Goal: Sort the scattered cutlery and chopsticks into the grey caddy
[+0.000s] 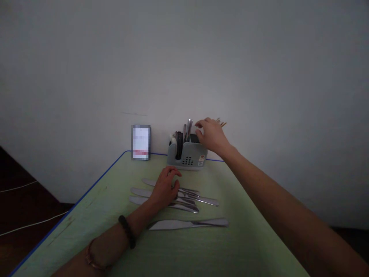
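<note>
A grey utensil holder (191, 154) with round holes stands near the back edge of the table, against the wall. Upright metal handles (189, 129) and several dark and pale utensils fill its left and middle parts. Over its right end hovers my right hand (212, 134), thumb and fingers apart with nothing visible between them. Several table knives lie crosswise in front of the holder; the nearest knife (187, 224) is apart from the others. My left hand (166, 187) rests over the farther knives (141, 191), fingers loosely bent and apart, covering their middles.
A phone (141, 142) with a blurred screen leans upright at the back left of the green table (115, 184). Thin brownish sticks (223, 123) show behind my right hand. White cables (34, 224) run beyond the blue left edge.
</note>
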The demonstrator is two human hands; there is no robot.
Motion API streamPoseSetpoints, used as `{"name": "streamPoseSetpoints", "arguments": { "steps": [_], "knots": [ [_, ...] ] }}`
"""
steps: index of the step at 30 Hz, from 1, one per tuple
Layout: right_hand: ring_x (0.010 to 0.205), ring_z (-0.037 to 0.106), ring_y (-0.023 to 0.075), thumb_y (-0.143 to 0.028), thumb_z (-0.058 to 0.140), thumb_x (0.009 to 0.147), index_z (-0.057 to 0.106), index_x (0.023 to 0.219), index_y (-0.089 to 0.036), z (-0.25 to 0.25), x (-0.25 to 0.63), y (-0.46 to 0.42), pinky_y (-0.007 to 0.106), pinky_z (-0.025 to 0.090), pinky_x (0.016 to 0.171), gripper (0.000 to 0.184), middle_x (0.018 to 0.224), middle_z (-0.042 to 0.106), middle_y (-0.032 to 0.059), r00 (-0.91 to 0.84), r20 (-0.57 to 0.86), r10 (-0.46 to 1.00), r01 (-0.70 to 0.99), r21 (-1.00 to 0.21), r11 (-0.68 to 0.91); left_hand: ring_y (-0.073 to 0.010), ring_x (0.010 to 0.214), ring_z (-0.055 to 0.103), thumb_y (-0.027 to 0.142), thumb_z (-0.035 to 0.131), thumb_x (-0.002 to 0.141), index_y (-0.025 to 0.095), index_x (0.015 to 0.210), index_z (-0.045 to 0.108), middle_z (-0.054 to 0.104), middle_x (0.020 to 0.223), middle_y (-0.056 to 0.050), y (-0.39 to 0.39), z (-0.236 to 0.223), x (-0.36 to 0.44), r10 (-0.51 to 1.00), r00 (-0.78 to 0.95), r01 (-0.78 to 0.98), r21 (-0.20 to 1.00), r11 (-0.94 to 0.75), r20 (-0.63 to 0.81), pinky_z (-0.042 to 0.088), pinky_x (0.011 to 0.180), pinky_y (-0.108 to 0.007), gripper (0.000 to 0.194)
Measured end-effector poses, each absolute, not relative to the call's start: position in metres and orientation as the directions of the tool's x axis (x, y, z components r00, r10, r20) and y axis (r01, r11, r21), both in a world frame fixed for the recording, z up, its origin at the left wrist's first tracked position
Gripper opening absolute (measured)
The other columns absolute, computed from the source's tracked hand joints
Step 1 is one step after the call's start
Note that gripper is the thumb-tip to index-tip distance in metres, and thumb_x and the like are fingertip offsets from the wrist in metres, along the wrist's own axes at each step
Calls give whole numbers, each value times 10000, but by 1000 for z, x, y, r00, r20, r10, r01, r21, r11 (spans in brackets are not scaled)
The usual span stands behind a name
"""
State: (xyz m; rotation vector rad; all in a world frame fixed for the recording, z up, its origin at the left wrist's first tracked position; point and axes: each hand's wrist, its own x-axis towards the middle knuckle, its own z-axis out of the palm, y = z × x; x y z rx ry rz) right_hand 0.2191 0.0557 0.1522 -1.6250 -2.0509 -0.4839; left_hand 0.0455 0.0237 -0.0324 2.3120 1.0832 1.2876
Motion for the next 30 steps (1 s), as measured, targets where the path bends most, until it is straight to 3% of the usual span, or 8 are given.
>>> {"name": "streamPoseSetpoints", "arguments": {
  "steps": [4, 7, 11, 13, 15, 19, 24, 30],
  "knots": [
    [895, 564, 207, -169, 473, 833, 636, 954, -133, 115, 219, 13, 338, 423, 841, 206, 939, 641, 110, -123, 698, 706, 895, -229, 383, -214, 1042, 505, 59, 478, 754, 175, 947, 563, 517, 1046, -75, 22, -30, 45, 739, 341, 499, 555, -666, 581, 410, 970, -396, 240],
    [784, 575, 164, -174, 458, 846, 625, 918, -153, 94, 226, -7, 282, 435, 737, 183, 878, 653, 73, -65, 634, 770, 854, -364, 372, -217, 1029, 505, 71, 478, 762, 176, 942, 562, 533, 1033, -72, 22, -30, 43, 739, 374, 522, 531, -667, 561, 413, 954, -395, 224],
    [711, 603, 148, -235, 524, 833, 661, 892, -166, 84, 241, -15, 242, 422, 640, 165, 825, 687, 51, -261, 56, 964, 900, -346, 264, -218, 991, 513, 96, 470, 787, 171, 931, 564, 558, 1018, -75, 20, -29, 42, 737, 455, 562, 481, -673, 500, 426, 903, -381, 187],
    [738, 629, 169, -288, 596, 790, 684, 932, -174, 81, 245, -16, 243, 424, 617, 203, 870, 705, 61, -293, -245, 924, 935, -277, 223, -219, 957, 518, 131, 468, 814, 170, 936, 569, 572, 1000, -73, 19, -28, 42, 743, 507, 598, 443, -668, 436, 428, 869, -378, 162],
    [789, 646, 203, -303, 675, 709, 688, 988, -172, 73, 244, -15, 251, 425, 599, 309, 923, 712, 81, -251, -392, 885, 964, -187, 191, -224, 935, 518, 179, 466, 843, 171, 944, 575, 588, 980, -70, 17, -27, 42, 749, 553, 643, 386, -662, 365, 419, 847, -382, 149],
    [849, 655, 257, -320, 746, 593, 669, 1053, -131, 58, 231, -12, 268, 419, 567, 503, 984, 706, 129, -209, -461, 862, 977, -67, 201, -233, 934, 510, 223, 442, 871, 182, 955, 581, 602, 976, -69, 14, -24, 44, 756, 581, 708, 272, -652, 302, 396, 828, -385, 168],
    [812, 661, 213, -302, 672, 675, 716, 940, -154, 56, 222, -7, 247, 418, 574, 306, 934, 724, 97, -278, -474, 836, 960, -111, 257, -231, 911, 526, 229, 400, 893, 185, 965, 581, 616, 951, -67, 11, -20, 45, 759, 597, 733, 209, -647, 258, 390, 804, -375, 199],
    [823, 656, 205, -308, 637, 723, 716, 961, -162, 55, 224, -6, 237, 405, 580, 290, 945, 723, 90, -305, -486, 819, 952, -133, 276, -211, 899, 581, 250, 374, 915, 184, 998, 567, 649, 957, -70, 8, -14, 48, 797, 571, 779, 176, -602, 196, 405, 811, -335, 220]
  ]
}}
